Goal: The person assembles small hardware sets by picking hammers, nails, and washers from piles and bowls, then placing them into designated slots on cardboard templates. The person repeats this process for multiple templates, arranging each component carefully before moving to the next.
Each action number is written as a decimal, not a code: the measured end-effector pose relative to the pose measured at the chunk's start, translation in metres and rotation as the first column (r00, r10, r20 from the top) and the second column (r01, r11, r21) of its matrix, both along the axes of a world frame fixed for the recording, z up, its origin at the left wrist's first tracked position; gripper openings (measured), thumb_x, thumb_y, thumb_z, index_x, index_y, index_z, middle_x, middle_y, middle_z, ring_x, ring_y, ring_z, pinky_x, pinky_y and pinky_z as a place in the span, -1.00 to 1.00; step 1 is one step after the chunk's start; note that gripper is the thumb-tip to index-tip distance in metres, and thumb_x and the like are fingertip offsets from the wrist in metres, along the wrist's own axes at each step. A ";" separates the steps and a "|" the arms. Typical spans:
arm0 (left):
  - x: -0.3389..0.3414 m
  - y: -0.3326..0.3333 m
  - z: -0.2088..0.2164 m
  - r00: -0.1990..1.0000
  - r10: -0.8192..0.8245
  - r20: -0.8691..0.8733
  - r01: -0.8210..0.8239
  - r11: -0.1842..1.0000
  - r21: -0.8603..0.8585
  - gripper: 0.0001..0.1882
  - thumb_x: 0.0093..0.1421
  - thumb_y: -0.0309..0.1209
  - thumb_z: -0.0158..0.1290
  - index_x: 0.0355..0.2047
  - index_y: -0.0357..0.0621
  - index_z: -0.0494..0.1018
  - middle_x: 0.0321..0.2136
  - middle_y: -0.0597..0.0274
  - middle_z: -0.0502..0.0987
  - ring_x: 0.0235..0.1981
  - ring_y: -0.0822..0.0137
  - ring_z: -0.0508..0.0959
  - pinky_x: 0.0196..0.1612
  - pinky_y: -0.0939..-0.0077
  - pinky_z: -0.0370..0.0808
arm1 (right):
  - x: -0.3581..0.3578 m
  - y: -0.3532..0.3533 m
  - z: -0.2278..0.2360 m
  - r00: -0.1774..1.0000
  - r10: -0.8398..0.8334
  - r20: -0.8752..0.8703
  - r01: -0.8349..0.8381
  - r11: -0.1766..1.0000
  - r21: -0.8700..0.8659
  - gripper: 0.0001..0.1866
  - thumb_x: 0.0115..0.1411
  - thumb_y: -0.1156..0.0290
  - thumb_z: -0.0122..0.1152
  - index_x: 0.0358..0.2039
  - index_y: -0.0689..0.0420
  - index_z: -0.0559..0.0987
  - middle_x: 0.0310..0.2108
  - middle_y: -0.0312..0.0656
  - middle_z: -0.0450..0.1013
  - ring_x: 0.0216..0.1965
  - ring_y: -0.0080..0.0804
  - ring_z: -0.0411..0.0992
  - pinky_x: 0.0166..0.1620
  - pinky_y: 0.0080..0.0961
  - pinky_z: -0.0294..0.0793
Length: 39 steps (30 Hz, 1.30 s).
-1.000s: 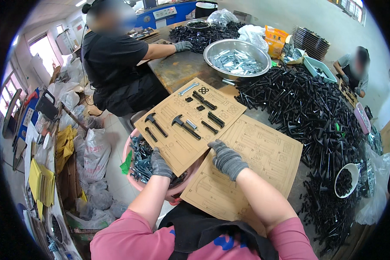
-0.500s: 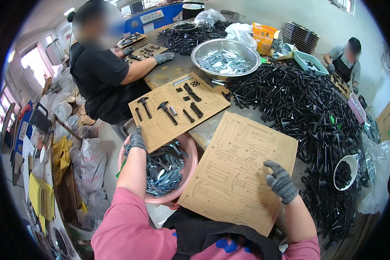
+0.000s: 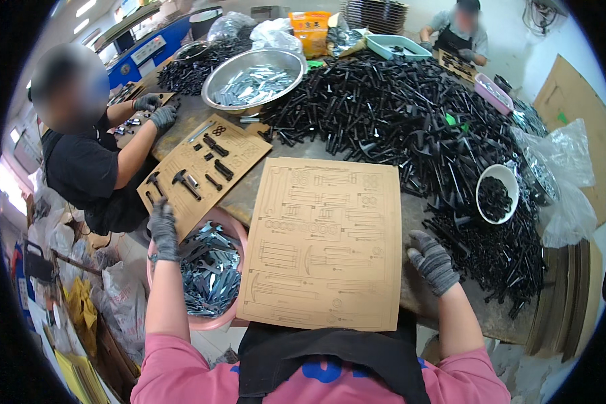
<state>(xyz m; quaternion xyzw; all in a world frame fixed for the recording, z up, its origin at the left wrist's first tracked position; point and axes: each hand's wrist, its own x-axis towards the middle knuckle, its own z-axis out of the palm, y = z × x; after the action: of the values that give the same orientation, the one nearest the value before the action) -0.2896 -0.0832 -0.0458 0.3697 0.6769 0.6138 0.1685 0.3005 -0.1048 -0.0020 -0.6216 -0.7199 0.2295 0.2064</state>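
Two grey-gloved hands: left hand (image 3: 163, 231) is on the near edge of a parts-covered cardboard (image 3: 195, 214), can't tell if it's actually gripping. Pink tub (image 3: 240, 252) of metal wrenches (image 3: 207, 273) sits just below. Printed cardboard (image 3: 320, 246) lies mid-frame, then right hand (image 3: 435, 264), loosely curled, nothing visible in it, near the black bolt pile (image 3: 411, 135).

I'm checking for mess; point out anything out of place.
Some silver pieces lie on the table outside the metal bowl, which holds many similar ones. The loaded cardboard sits askew, jutting past the table edge by the left hand.
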 end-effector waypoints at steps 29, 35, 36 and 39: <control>0.188 -0.034 0.002 0.769 -0.629 0.116 0.609 0.664 -0.433 -0.49 0.00 -0.59 -0.02 0.01 -0.25 0.16 -0.12 0.05 0.37 -0.07 0.31 0.35 -0.03 0.53 0.28 | 0.003 0.047 0.029 0.984 0.088 0.152 -0.087 0.996 -0.010 -0.61 0.07 0.21 0.01 -0.06 0.00 0.36 -0.11 -0.11 0.35 -0.09 -0.19 0.31 -0.01 -0.34 0.26; 0.177 -0.020 -0.005 0.802 -0.474 -0.363 0.443 0.880 -0.169 -0.55 -0.05 -0.44 0.05 -0.10 -0.27 0.28 -0.19 0.09 0.37 -0.16 0.25 0.37 -0.14 0.46 0.34 | 0.052 0.002 0.051 0.997 -0.014 0.074 -0.001 0.980 0.201 -0.66 0.01 0.31 0.11 -0.16 0.07 0.44 -0.20 -0.13 0.40 -0.14 -0.23 0.35 -0.05 -0.41 0.31; 0.191 -0.021 0.007 0.794 -0.485 -0.366 0.481 0.870 -0.109 -0.55 -0.04 -0.45 0.04 -0.10 -0.27 0.28 -0.19 0.11 0.37 -0.17 0.26 0.37 -0.14 0.45 0.34 | 0.071 -0.007 0.054 0.994 -0.074 0.079 0.054 0.973 0.223 -0.65 0.01 0.29 0.10 -0.15 0.07 0.43 -0.18 -0.13 0.38 -0.12 -0.23 0.33 -0.03 -0.40 0.28; 0.222 -0.028 0.035 0.771 -0.575 -0.274 0.575 0.813 -0.089 -0.57 0.00 -0.47 0.00 -0.07 -0.24 0.25 -0.15 0.17 0.34 -0.15 0.29 0.35 -0.13 0.46 0.32 | 0.139 -0.043 0.065 0.941 -0.324 0.099 0.246 0.854 0.459 -0.62 -0.08 0.30 0.18 -0.20 0.09 0.44 -0.23 -0.14 0.39 -0.16 -0.22 0.34 -0.05 -0.38 0.28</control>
<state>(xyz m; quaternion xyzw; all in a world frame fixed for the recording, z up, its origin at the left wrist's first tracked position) -0.0676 -0.1112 -0.0112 0.6443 0.5483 0.4722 0.2476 0.4400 -0.1481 0.0634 -0.6762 -0.6676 -0.0273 0.3103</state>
